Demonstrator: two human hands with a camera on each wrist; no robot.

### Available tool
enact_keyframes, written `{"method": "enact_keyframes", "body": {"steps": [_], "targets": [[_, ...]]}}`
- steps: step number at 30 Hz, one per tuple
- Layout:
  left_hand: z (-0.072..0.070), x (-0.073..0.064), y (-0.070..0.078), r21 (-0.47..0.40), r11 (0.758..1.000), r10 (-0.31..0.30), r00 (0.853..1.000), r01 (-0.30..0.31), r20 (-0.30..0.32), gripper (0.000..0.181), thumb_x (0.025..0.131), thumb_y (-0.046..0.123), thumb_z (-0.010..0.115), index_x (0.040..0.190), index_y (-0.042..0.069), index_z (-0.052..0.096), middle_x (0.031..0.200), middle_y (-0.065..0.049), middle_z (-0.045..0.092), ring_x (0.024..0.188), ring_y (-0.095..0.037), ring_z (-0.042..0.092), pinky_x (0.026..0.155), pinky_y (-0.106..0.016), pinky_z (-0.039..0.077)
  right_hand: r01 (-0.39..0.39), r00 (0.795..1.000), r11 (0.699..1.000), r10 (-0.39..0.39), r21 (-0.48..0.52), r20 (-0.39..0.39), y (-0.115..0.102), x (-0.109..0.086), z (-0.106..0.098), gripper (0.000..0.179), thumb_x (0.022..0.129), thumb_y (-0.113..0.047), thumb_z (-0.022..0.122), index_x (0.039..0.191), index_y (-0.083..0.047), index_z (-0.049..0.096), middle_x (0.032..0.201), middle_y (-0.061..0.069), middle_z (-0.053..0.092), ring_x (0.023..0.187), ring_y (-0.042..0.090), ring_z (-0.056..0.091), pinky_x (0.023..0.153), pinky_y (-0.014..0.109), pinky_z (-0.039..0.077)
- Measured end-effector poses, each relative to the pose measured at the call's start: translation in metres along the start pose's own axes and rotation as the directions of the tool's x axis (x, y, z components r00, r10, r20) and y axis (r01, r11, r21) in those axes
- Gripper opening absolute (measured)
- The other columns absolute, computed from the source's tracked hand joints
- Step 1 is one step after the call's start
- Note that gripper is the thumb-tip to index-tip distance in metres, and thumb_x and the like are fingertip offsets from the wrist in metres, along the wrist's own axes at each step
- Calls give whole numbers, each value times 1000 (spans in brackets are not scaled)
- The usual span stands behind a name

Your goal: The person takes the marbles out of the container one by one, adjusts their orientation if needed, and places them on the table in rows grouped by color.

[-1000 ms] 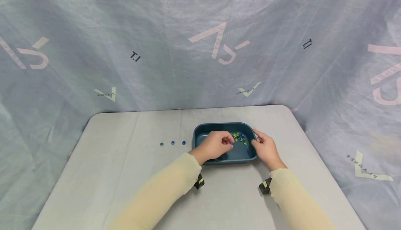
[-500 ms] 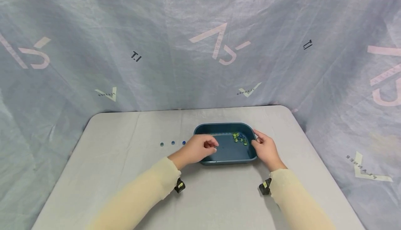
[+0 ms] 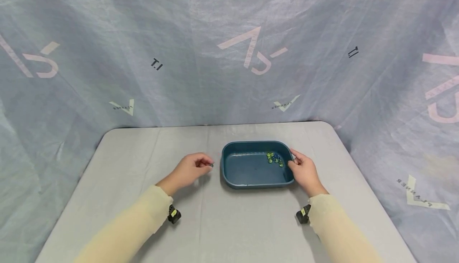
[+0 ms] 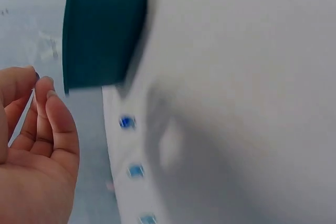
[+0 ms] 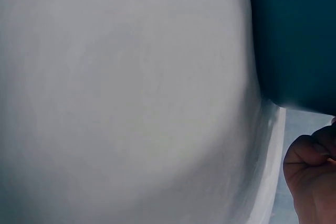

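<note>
My left hand (image 3: 191, 170) is above the table, left of a dark teal rectangular tray (image 3: 236, 185). Between its thumb and fingertips it pinches a small dark glass bead (image 4: 37, 76), mostly covered by the fingers. Below the hand, a deep blue bead (image 4: 127, 122) and two lighter blue beads (image 4: 135, 170) lie in a row on the table; the hand hides that row from the head view. My right hand (image 3: 304, 172) grips the tray's right end, thumb over the rim and fingers outside. Inside the tray, several green and blue glass beads (image 3: 274, 158) cluster at the right.
A pale cloth covers the table (image 3: 247, 223), which ends at a rounded back edge. Behind and beside it hangs a grey printed curtain (image 3: 229, 75). A small black camera (image 3: 174, 214) sits under the left wrist, and another black camera (image 3: 303, 214) is at the right wrist.
My left hand has moved left, from over the tray to over the row of beads on the table. The right hand and the tray stay in place.
</note>
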State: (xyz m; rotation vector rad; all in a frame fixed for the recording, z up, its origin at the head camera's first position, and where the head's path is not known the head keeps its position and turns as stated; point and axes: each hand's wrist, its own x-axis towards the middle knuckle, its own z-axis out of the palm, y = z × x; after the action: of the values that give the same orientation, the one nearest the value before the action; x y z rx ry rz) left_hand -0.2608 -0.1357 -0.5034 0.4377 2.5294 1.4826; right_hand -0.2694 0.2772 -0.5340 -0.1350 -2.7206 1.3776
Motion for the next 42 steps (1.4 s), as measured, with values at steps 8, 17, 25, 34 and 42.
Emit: {"method": "enact_keyframes", "body": {"steps": [8,17,25,34,42], "targets": [[-27,-23,-31,9,997,-80,994,81,-79,18,96,9,72,114,4,73,93,-1,67,84,-20,61,68,-31,53,11,1000,1000,-11,-14,-7,2,1,0,52,98,-8,61,149,0,53,71,2,46,59,17,41,54,28,36],[-53,-32,-52,-8,993,-118,968,120,-223,19,97,8,71,115,1,72,93,-7,67,76,-20,59,56,-29,51,14,1000,1000,-14,-9,4,2,0,2,52,99,-7,60,149,0,52,71,2,47,59,17,41,53,28,37],[-76,-40,-64,16,987,-148,946,160,-287,22,100,13,69,119,1,71,98,-10,67,79,-23,60,58,-29,53,-7,1000,1000,7,-9,-2,2,-2,3,51,99,-8,61,150,-1,52,72,3,47,60,18,41,53,28,37],[-86,-42,-69,61,984,-134,924,167,-358,21,101,11,67,119,2,71,104,-12,67,88,-23,59,65,-26,52,-6,1000,1000,6,-13,-5,3,0,0,52,99,-9,60,149,-1,53,72,2,47,60,17,42,52,28,37],[-76,-38,-83,90,975,-160,927,201,-340,19,100,13,68,116,4,73,100,-9,68,86,-23,57,68,-28,49,0,1000,1000,0,-8,-4,2,0,1,51,99,-8,61,149,-1,53,71,2,47,59,17,41,52,28,37]]}}
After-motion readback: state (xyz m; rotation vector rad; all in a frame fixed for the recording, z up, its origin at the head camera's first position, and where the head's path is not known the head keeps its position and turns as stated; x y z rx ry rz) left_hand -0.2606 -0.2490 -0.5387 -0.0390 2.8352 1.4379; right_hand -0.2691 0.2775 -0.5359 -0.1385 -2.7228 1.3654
